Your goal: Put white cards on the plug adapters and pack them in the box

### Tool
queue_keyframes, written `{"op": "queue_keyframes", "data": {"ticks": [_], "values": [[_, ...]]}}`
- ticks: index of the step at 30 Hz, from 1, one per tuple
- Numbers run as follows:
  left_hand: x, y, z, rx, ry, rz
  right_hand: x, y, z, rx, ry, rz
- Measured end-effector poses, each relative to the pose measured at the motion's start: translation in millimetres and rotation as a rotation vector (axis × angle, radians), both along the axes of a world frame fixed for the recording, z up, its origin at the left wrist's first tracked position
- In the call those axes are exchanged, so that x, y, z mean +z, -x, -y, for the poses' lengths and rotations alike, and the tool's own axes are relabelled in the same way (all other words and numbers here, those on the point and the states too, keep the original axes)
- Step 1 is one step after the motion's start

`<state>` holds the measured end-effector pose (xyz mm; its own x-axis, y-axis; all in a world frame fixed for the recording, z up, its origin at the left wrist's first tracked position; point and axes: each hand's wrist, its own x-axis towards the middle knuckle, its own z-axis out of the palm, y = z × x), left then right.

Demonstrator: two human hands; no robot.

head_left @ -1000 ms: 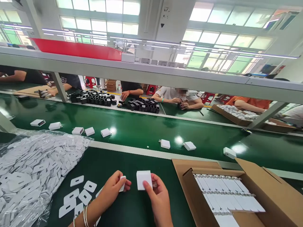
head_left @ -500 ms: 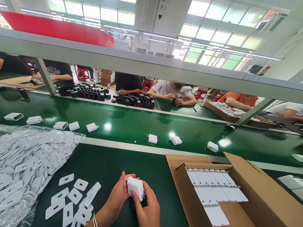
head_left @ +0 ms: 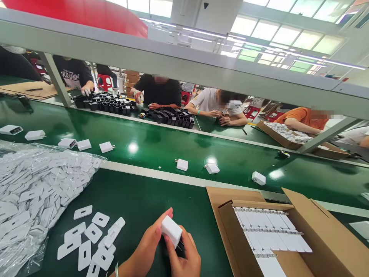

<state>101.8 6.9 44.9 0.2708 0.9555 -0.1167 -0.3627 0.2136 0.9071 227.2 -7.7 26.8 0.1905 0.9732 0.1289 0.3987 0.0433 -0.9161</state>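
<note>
A white charger plug (head_left: 172, 231) is held between my two hands above the green table. My right hand (head_left: 186, 257) grips it from the right, thumb on the near face and fingers near the metal prongs. My left hand (head_left: 146, 246) presses against its left end with the thumb and palm side; the far fingers are partly hidden. Loose white cover plates (head_left: 84, 255) with slots lie to the left of my hands. To the right is an open cardboard box (head_left: 235, 238) with white chargers (head_left: 271, 240) packed in rows.
A clear bag (head_left: 37, 196) full of white plates lies at the left. Beyond, several chargers (head_left: 181, 165) rest on the green conveyor belt (head_left: 150, 148). Across it, co-workers sit beside black housings (head_left: 173, 118). A grey rail (head_left: 173, 63) spans overhead.
The charger has turned in my hands, its prongs now pointing down to the right. My left fingers have straightened along its left side. The view has shifted slightly.
</note>
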Motion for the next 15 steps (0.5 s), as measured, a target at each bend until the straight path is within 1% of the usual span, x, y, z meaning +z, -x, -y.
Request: {"op": "queue_keyframes", "data": {"ticks": [3,5,8,10,11,13,15], "values": [[0.9,-1.9,6.0,-0.061,-0.138,-0.077,-0.6,0.9,8.0,-0.018,-0.070,-0.051],[-1.1,-5.6,10.6,-0.047,-0.192,-0.143,-5.7,0.4,12.8,-0.012,-0.136,-0.049],[-6.5,-10.1,15.9,0.030,-0.176,-0.166,-11.1,-1.4,17.8,0.041,-0.283,-0.029],[-8.9,-9.2,16.3,0.059,-0.152,-0.122,-8.2,-3.2,20.6,0.114,-0.335,-0.026],[-8.9,-7.4,15.5,0.066,-0.154,-0.089,-4.6,-4.4,22.5,0.155,-0.326,-0.032],[-5.5,-2.1,12.9,0.042,-0.153,-0.008,5.5,-7.5,28.3,0.215,-0.257,-0.060],[2.3,2.5,11.2,-0.035,-0.122,0.093,16.4,-11.1,36.7,0.220,-0.182,-0.095]]}}
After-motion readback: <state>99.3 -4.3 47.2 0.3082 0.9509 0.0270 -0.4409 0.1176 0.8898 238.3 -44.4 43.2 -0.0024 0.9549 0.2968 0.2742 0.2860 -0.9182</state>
